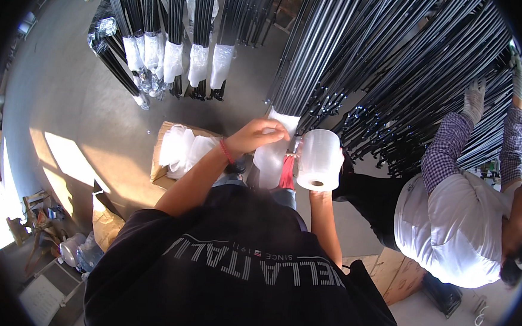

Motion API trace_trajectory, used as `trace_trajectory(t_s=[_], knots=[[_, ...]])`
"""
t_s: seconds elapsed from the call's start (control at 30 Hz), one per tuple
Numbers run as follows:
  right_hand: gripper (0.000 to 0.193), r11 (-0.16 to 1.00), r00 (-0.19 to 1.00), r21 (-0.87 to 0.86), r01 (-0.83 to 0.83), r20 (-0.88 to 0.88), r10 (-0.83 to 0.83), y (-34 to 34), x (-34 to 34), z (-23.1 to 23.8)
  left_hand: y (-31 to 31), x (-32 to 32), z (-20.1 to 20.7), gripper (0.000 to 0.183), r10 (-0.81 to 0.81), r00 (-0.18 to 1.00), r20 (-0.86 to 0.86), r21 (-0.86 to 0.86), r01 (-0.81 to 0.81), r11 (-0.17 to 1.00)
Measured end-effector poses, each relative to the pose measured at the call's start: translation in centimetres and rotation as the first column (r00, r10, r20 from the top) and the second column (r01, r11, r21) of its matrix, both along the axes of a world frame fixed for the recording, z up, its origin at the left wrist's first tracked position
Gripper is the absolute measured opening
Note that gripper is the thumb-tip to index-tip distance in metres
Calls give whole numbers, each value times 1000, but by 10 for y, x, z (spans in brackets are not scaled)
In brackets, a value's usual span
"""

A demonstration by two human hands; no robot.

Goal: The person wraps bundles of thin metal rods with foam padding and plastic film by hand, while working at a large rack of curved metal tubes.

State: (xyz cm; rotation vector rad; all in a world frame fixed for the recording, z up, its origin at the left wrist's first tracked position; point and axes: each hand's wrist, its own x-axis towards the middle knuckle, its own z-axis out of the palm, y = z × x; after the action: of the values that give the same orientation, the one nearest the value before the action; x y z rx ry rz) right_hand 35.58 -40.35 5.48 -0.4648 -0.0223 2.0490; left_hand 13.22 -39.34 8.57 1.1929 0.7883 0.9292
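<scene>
My right hand [340,160], mostly hidden, grips a large roll of clear plastic film [320,151]; a core shows at its near end. Just left of the roll, my left hand [261,134] lies over the white wrapping [284,119] at the near end of a bundle of long black rods [309,58]. Its fingers reach out to the right, slightly bent, with no object seen in them. More white wrapping [267,166] hangs below that hand. Something red [287,172] hangs between it and the roll.
Several wrapped rod bundles [173,62] stand at the far left. A cardboard box [161,154] with white wrapping material is left of my arm. Many loose black rods [409,82] spread on the right, where a gloved co-worker [448,222] reaches into them. Cardboard [394,276] lies behind.
</scene>
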Motion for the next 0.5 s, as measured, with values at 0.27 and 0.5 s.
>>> trace_trajectory(t_s=[0.27, 0.5], knots=[[47, 969, 989, -196, -147, 3, 151, -22, -15, 44, -3, -11, 7, 44, -221, 961, 167, 23, 220, 975], [37, 891, 995, -450, 65, 95, -25, -14, -30, 54, -5, 1, 2, 42, -110, 956, -271, 202, 169, 965]])
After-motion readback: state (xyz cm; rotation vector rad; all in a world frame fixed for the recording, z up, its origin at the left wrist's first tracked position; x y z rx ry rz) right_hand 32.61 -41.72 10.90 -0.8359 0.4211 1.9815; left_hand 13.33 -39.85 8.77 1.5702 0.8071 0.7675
